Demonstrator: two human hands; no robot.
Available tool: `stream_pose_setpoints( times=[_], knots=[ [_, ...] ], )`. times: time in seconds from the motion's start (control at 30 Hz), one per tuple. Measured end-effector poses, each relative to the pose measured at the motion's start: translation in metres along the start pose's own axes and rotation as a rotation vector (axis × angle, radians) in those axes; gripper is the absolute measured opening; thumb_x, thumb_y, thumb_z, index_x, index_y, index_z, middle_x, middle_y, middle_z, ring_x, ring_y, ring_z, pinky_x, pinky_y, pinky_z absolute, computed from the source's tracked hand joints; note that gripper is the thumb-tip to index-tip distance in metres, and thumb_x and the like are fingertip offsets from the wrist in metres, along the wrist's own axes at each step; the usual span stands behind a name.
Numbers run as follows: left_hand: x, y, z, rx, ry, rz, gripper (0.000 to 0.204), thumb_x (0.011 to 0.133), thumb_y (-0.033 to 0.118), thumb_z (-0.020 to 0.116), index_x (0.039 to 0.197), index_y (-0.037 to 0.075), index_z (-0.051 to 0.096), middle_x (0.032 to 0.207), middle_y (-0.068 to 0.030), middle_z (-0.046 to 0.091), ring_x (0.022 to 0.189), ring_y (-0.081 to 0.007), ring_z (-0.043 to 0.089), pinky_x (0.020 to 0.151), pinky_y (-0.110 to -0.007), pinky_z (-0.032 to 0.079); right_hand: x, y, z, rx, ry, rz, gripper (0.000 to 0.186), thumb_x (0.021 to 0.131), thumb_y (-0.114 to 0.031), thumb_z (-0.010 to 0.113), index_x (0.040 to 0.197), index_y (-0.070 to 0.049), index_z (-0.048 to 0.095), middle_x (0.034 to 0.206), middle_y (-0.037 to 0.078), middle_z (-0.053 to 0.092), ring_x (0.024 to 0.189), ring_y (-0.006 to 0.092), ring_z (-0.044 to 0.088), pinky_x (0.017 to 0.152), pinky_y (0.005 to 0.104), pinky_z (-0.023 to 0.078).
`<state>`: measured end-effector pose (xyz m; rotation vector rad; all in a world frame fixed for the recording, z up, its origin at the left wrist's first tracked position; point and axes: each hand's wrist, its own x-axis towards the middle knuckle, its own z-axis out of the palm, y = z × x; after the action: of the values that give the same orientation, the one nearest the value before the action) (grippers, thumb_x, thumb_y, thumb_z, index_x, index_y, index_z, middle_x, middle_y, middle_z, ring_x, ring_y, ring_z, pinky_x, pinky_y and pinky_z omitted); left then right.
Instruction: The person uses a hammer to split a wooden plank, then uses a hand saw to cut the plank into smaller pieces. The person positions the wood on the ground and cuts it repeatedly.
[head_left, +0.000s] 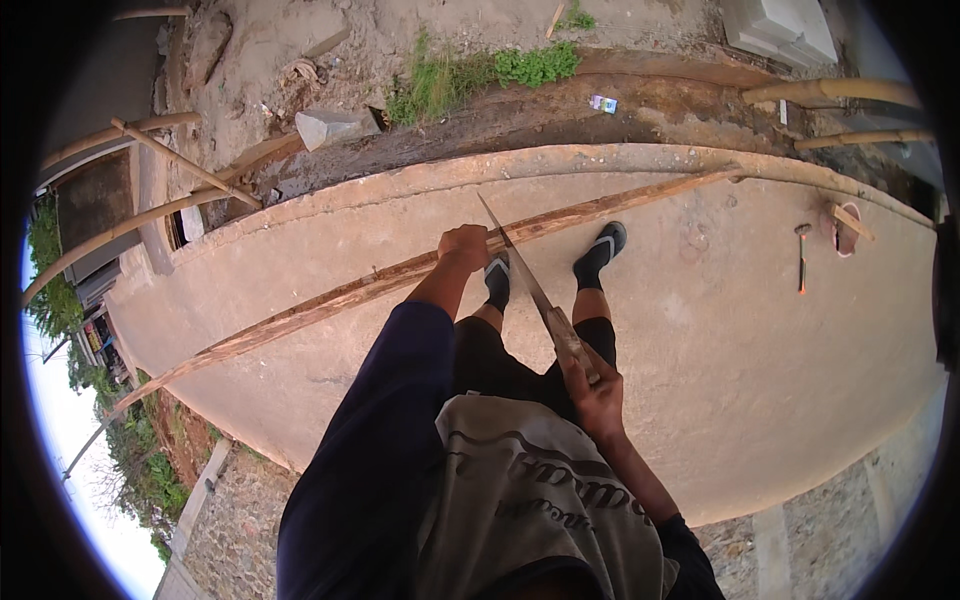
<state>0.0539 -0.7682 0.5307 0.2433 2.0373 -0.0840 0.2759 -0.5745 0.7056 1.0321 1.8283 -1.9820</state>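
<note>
A long, rough wooden pole (390,277) runs slantwise across the concrete slab, from the lower left up to the far right. My left hand (464,246) is closed round it near its middle. In my right hand (597,400) is a handsaw (535,285), gripped by its wooden handle. Its narrow blade points up and away, crossing the pole just right of my left hand. Whether the teeth bite into the wood is too small to tell. My feet, in dark socks and sandals (607,243), stand close to the pole on its near side.
On the slab (760,370) at the right lie a hammer (802,260) and a round container (842,232) with a wood piece across it. Beyond the slab's edge runs a dirt trench with grass (440,85) and a concrete chunk (335,128). Bamboo poles (150,222) stand at the left.
</note>
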Motion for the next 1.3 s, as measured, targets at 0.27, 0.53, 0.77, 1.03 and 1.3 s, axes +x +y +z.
stream_pose_setpoints(
  times=[0.27, 0.53, 0.77, 1.03, 1.3],
  knots=[
    [0.021, -0.020, -0.042, 0.130, 0.067, 0.107, 0.033, 0.081, 0.015, 0.066, 0.113, 0.011, 0.068, 0.117, -0.0119, 0.069, 0.109, -0.0300, 0.066, 0.087, -0.042, 0.056, 0.034, -0.039, -0.027, -0.011, -0.111, 0.325, 0.038, 0.095, -0.018, 0.064, 0.124, 0.007, 0.061, 0.096, 0.012, 0.069, 0.085, 0.0124, 0.061, 0.081, 0.0276, 0.051],
    [-0.002, 0.036, -0.025, 0.089, 0.116, 0.076, 0.030, 0.086, 0.010, 0.059, 0.115, 0.010, 0.064, 0.111, -0.0142, 0.070, 0.104, -0.0311, 0.068, 0.087, -0.043, 0.055, 0.034, -0.041, -0.002, -0.110, -0.019, 0.032, 0.040, 0.096, -0.016, 0.062, 0.128, 0.008, 0.057, 0.099, 0.013, 0.070, 0.083, 0.0126, 0.064, 0.076, 0.0274, 0.051],
    [0.009, -0.001, 0.005, 0.033, 0.279, 0.009, 0.024, 0.087, 0.010, 0.058, 0.111, 0.010, 0.062, 0.105, -0.0139, 0.069, 0.100, -0.0319, 0.069, 0.083, -0.043, 0.056, 0.015, -0.036, 0.000, -0.081, -0.017, -0.009, 0.036, 0.094, -0.018, 0.063, 0.120, 0.007, 0.062, 0.083, 0.014, 0.070, 0.077, 0.0092, 0.064, 0.069, 0.0264, 0.051],
    [-0.010, 0.013, 0.024, -0.055, 0.207, -0.007, 0.029, 0.084, 0.012, 0.062, 0.113, 0.010, 0.062, 0.105, -0.0142, 0.070, 0.101, -0.0333, 0.068, 0.087, -0.045, 0.054, 0.095, -0.005, 0.046, -0.228, -0.110, -0.011, 0.034, 0.092, -0.017, 0.065, 0.117, 0.006, 0.064, 0.087, 0.018, 0.071, 0.080, 0.0092, 0.064, 0.072, 0.0289, 0.051],
    [-0.007, 0.026, 0.020, -0.069, 0.160, 0.022, 0.029, 0.086, 0.012, 0.059, 0.114, 0.010, 0.062, 0.109, -0.0155, 0.069, 0.104, -0.0310, 0.068, 0.087, -0.042, 0.055, 0.074, -0.010, 0.030, -0.173, -0.036, 0.030, 0.037, 0.091, -0.015, 0.066, 0.122, 0.004, 0.062, 0.081, 0.008, 0.069, 0.069, 0.0084, 0.059, 0.064, 0.0267, 0.050]
  ],
)
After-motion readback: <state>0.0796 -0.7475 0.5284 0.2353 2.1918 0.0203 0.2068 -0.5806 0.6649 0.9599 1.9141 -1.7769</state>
